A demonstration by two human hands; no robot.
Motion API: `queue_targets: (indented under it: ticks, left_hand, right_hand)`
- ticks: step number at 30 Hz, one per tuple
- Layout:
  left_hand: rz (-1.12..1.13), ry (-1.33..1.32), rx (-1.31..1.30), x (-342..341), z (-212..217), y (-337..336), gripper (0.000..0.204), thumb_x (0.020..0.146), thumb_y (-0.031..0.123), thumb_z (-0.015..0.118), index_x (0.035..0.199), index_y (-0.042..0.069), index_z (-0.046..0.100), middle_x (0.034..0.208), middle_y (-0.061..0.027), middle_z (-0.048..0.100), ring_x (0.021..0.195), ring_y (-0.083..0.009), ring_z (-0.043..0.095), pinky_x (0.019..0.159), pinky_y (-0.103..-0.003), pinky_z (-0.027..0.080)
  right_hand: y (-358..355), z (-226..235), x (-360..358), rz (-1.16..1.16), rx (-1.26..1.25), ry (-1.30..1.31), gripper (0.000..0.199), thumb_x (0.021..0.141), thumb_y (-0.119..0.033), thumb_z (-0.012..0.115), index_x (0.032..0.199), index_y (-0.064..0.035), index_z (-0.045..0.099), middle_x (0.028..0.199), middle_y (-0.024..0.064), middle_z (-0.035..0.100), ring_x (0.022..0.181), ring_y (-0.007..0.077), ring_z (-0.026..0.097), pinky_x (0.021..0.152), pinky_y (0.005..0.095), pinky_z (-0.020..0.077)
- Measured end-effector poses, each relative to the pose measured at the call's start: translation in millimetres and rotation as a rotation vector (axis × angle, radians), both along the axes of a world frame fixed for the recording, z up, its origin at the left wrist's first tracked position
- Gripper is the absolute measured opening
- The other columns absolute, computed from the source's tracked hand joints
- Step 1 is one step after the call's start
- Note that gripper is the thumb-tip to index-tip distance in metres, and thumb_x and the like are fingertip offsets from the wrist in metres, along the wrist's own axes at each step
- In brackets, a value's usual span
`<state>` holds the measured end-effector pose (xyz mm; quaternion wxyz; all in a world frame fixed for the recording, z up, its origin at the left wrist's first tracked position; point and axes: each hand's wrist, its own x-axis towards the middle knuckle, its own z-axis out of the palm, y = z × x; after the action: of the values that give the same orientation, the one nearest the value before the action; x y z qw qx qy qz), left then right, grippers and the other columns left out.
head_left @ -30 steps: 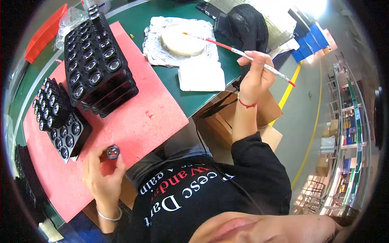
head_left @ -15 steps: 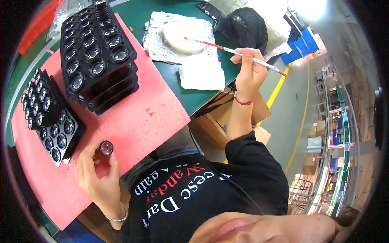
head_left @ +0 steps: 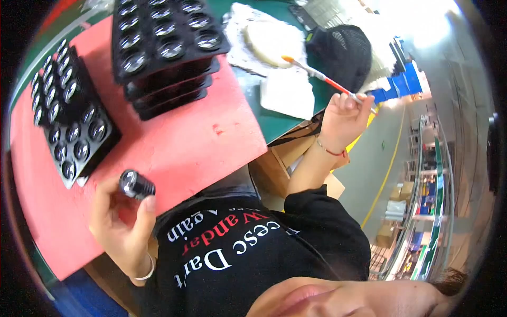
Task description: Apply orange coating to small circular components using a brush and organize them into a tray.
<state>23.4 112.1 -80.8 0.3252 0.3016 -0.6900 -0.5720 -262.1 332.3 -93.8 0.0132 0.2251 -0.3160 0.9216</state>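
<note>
My left hand (head_left: 121,230) pinches a small black lens barrel (head_left: 136,184) between thumb and fingers, above the near edge of a pink foam mat (head_left: 195,153). The barrel lies tilted, with its glass end facing up and left. Off to the right, my right hand (head_left: 344,120) grips a slim paintbrush (head_left: 334,83) with an orange tip and a red and white handle. Its tip is over the right rim of a round off-white disc (head_left: 259,45), but whether they touch I cannot tell. Beneath the disc is crumpled white cloth (head_left: 234,53).
A stack of black trays (head_left: 169,66) with lenses stands on the mat's far side. To its left sits a smaller lens tray (head_left: 79,132) with more barrels on top. A folded white cloth (head_left: 288,96) and a black mesh cap (head_left: 346,55) lie on the green table (head_left: 285,127).
In my left hand the lens barrel has tipped, so its side now shows. The brush tip has shifted from over the disc's middle to its right edge. The whole view has also shifted.
</note>
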Motion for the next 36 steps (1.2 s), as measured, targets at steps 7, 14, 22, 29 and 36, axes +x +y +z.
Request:
queue_targets:
  ticks: [7,14,22,29,36]
  left_hand:
    - [-0.072,0.051,0.106,-2.5,1.4,-12.8,0.025,0.066,0.002,0.066,0.089,-0.003,0.056,0.073,-0.0006,0.056,0.060,-0.0025,0.049,0.052,-0.014,0.037]
    - [-0.067,0.046,0.075,3.2,0.7,-15.0,0.025,0.066,0.002,0.068,0.088,-0.003,0.057,0.074,-0.0026,0.059,0.057,-0.0028,0.052,0.048,-0.014,0.041]
    - [-0.084,0.049,0.069,1.3,-4.0,-15.1,0.026,0.065,0.004,0.068,0.088,-0.003,0.058,0.073,-0.0043,0.060,0.054,-0.0037,0.053,0.047,-0.015,0.043]
    - [-0.091,0.007,0.033,1.6,-3.6,-16.9,0.026,0.066,0.003,0.068,0.089,-0.003,0.057,0.074,-0.0048,0.060,0.054,-0.0042,0.054,0.047,-0.015,0.043]
    - [-0.148,0.071,0.036,5.3,-5.0,-16.7,0.026,0.069,0.000,0.064,0.094,-0.004,0.056,0.078,-0.0053,0.060,0.057,-0.0047,0.055,0.048,-0.016,0.042]
  right_hand:
    - [-47.5,-19.8,62.5,0.257,0.004,0.220,0.021,0.089,-0.024,0.037,0.087,-0.0041,0.044,0.064,0.0047,0.047,0.054,0.0132,0.036,0.054,0.0277,0.0279]
    - [-66.7,-24.4,75.5,0.345,0.176,0.456,0.017,0.076,-0.018,0.048,0.078,-0.0032,0.041,0.060,0.0089,0.045,0.055,0.0171,0.039,0.054,0.0292,0.0278]
    - [-69.3,-27.1,77.1,0.340,0.207,0.498,0.017,0.077,-0.019,0.048,0.078,-0.0032,0.041,0.061,0.0112,0.048,0.053,0.0189,0.043,0.051,0.0293,0.0290]
    - [-70.5,-27.4,74.9,0.315,0.246,0.553,0.017,0.078,-0.019,0.048,0.079,-0.0027,0.043,0.061,0.0116,0.051,0.053,0.0193,0.045,0.050,0.0293,0.0312]
    - [-71.8,-28.4,75.2,0.310,0.241,0.574,0.013,0.079,-0.015,0.046,0.078,-0.0022,0.043,0.061,0.0112,0.050,0.053,0.0190,0.045,0.050,0.0292,0.0317]
